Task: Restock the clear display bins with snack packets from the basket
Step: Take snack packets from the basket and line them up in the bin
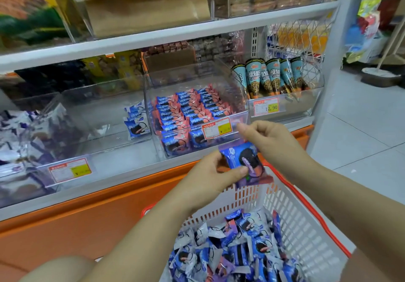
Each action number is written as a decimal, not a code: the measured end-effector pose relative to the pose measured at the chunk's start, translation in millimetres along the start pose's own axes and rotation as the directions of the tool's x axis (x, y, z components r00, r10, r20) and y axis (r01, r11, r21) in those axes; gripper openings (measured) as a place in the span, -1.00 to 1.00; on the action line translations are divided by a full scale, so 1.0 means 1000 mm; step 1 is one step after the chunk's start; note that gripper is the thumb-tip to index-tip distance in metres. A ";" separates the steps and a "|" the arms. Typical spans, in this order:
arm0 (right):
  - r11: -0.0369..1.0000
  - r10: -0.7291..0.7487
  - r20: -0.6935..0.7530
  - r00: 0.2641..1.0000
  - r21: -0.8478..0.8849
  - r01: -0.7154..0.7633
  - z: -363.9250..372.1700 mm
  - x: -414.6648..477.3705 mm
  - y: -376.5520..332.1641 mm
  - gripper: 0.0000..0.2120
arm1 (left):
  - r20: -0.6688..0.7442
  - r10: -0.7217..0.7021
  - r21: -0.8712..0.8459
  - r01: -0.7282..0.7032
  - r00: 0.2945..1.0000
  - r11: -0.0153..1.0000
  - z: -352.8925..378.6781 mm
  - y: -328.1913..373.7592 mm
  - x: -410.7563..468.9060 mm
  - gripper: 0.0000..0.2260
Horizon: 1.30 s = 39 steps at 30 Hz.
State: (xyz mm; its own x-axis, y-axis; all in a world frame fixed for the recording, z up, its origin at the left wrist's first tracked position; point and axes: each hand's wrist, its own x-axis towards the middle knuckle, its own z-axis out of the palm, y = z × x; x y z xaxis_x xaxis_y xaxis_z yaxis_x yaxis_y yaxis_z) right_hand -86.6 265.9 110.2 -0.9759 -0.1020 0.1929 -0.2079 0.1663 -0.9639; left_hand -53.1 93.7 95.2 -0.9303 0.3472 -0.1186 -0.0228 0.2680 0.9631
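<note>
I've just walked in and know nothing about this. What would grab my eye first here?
A purple snack packet held between the left hand and right hand, in the centre of the view. Below it sits a white basket heaped with blue and purple packets. Behind, the middle clear bin holds neat rows of pink-and-blue packets.

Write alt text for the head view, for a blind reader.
The left hand and the right hand hold one purple snack packet above a white basket full of packets, before clear display bins; the middle bin is nearly full.
</note>
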 end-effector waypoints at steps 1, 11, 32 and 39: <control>0.995 0.028 0.008 1.000 0.090 -0.028 0.002 0.001 0.000 -0.65 | -0.042 -0.004 -0.044 0.002 0.999 0.999 -0.003 0.003 0.003 -0.66; 0.758 -0.393 0.133 0.910 -0.514 0.402 0.051 0.041 -0.020 -0.41 | -0.359 -0.050 -0.411 -0.110 0.932 0.905 -0.060 0.026 0.032 -0.74; 0.702 0.366 0.612 0.701 -0.676 0.223 0.118 0.178 -0.023 -0.56 | -0.568 0.126 0.361 0.109 0.813 0.926 -0.158 -0.002 0.028 -0.78; 0.583 0.231 0.651 0.723 -0.688 0.433 0.125 0.171 -0.025 -0.59 | -0.539 0.118 0.384 0.119 0.834 0.916 -0.154 -0.003 0.027 -0.77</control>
State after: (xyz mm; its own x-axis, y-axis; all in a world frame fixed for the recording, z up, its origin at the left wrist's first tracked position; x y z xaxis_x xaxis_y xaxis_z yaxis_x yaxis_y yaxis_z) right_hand -240.5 121.8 144.3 -0.7107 -0.6737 -0.2026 -0.5890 0.7272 -0.3525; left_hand -134.5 -36.3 126.7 -0.9758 -0.1638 0.1448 0.0090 0.6316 0.7752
